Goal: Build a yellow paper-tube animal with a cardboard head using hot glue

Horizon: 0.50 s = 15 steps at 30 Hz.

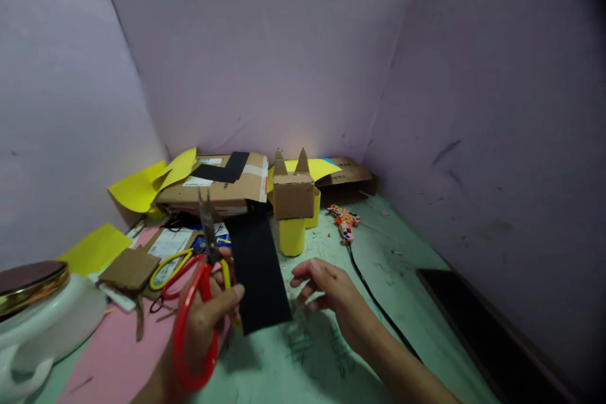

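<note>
My left hand (211, 309) is closed around red-handled scissors (195, 328), their blades pointing up and away. A yellow handle loop (227, 273) also shows among its fingers. The same hand pinches the left edge of a sheet of black paper (260, 274), raised over the table. My right hand (326, 287) is just right of the paper, fingers loosely bent and apart, holding nothing. Beyond the paper stands a small cardboard box figure (293, 197) with two pointed ears, on a yellow paper tube (292, 237).
At left are a white pot (71, 309), pink paper (116, 353), a cardboard piece (129, 268) and yellow-looped scissors (161, 268). A flat carton (227, 189) with black strips lies behind. A decorated pink piece (344, 221), black cord (374, 297) and dark panel (473, 322) are right.
</note>
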{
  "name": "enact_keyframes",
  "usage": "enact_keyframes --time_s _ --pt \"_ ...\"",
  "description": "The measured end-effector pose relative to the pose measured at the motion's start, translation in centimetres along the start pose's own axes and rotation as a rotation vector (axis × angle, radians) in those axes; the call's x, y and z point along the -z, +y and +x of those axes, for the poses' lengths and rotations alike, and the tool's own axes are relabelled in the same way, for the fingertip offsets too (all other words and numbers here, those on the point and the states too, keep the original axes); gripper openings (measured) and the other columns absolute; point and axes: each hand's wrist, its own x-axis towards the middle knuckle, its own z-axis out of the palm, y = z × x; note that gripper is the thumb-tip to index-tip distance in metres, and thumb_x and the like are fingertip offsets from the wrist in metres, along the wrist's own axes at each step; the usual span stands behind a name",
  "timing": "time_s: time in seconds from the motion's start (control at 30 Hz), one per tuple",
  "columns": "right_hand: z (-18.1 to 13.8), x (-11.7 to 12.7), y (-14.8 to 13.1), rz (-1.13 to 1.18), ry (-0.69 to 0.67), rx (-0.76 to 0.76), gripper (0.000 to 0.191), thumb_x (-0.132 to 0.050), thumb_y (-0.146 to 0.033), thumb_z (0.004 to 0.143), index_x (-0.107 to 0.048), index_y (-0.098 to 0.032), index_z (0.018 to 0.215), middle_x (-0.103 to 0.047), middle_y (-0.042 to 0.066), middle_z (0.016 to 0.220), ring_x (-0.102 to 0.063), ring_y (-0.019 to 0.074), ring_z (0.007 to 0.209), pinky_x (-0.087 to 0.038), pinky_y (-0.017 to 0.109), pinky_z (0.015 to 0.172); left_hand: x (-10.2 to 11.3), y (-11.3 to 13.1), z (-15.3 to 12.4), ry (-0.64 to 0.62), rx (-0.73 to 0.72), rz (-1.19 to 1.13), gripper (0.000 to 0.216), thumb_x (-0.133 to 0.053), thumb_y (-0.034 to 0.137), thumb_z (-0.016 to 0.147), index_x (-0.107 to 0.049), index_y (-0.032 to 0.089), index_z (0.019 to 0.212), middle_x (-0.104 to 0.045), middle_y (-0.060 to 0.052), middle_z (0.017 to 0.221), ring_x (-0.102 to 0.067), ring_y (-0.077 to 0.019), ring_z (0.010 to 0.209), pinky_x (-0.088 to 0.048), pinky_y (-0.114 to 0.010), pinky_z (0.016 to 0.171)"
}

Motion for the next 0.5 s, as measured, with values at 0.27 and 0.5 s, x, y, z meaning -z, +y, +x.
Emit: enact_keyframes --time_s 0.27,0.5 --pt "-0.9 -1.5 3.2 0.199 -0.119 -0.078 0.038 -0.085 -0.041 0.057 -0.073 -0.013 0.080 -0.070 0.004 0.069 -0.063 0.0170 0.066 -0.048 0.030 0.067 -2.1 -1.8 -1.8 -0.112 0.121 -0.081 0.048 -0.073 0.029 0.065 -0.051 0.022 0.108 -0.056 0.005 0.067 -0.053 -0.0117 0.052 -0.043 -0.021 0.044" --pt "-0.5 -1.3 4.1 0.312 0.076 -0.077 0.033 -0.084 -0.033 0.059 -0.073 -0.012 0.082 -0.072 0.007 0.074 -0.065 0.0201 0.068 -0.050 0.031 0.065 -1.5 -3.1 -1.4 -0.194 0.187 -0.039 0.056 -0.073 0.031 0.062 -0.043 0.022 0.108 -0.056 0.008 0.062 -0.047 -0.0078 0.040 -0.042 -0.020 0.037"
